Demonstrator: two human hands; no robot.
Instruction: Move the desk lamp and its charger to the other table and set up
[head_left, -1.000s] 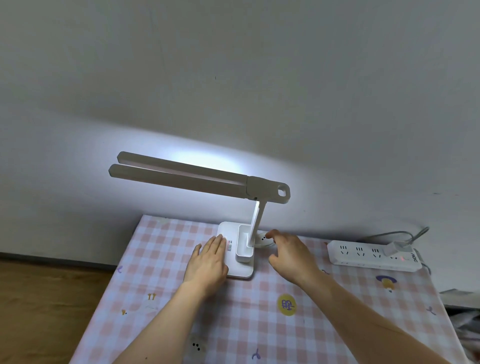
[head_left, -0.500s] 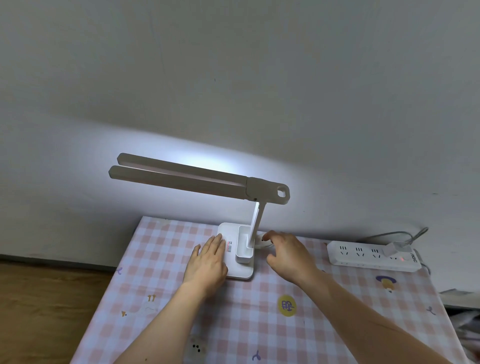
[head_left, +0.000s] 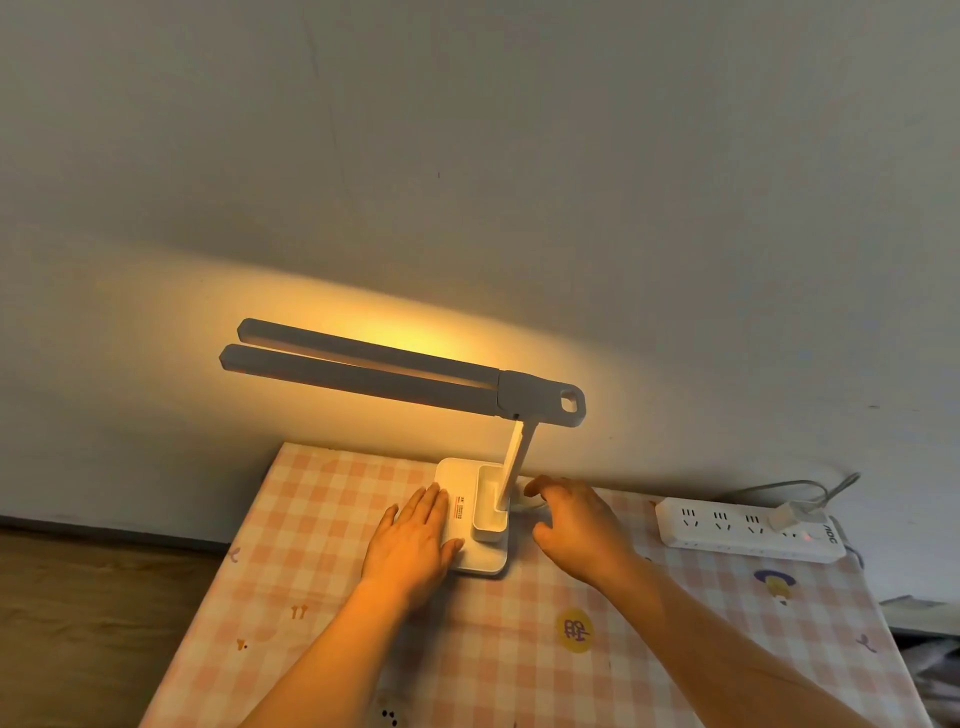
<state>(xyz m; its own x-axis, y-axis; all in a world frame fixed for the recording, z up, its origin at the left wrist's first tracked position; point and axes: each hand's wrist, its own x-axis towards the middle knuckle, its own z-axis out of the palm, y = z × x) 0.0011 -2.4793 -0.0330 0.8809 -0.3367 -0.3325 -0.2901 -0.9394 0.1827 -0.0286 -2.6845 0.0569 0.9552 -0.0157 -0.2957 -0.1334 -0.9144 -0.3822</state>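
- Laying the left hand (head_left: 413, 545) flat on the left part of the base (head_left: 457, 483) of the desk lamp (head_left: 395, 374), fingers straight and side by side, released, grasping nothing.
- Reaching the right hand (head_left: 576, 525) in just to the right of the lamp's stem (head_left: 517, 457), fingers loosely bent over a round white part (head_left: 524, 503) beside the base. Gripping nothing there. Not possible to tell whether the fingertips are touching that part.
- Standing upright near the far edge of the table (head_left: 322, 519), close to the wall (head_left: 519, 182): the desk lamp, with its two long bars stretching out level to the left and glowing warm yellow onto the wall behind.
- Lying at the far right of the same table, well apart from the lamp: a white power strip (head_left: 737, 530), with the charger (head_left: 787, 517) plugged in near its right end and a small red light showing beside it.
- Looping behind the strip along the wall: a grey cable (head_left: 800, 488).
- Covering the table: a pink and white checked cloth with small cartoon prints.
- Showing at the lower left, beside the table: a wooden floor (head_left: 78, 597).
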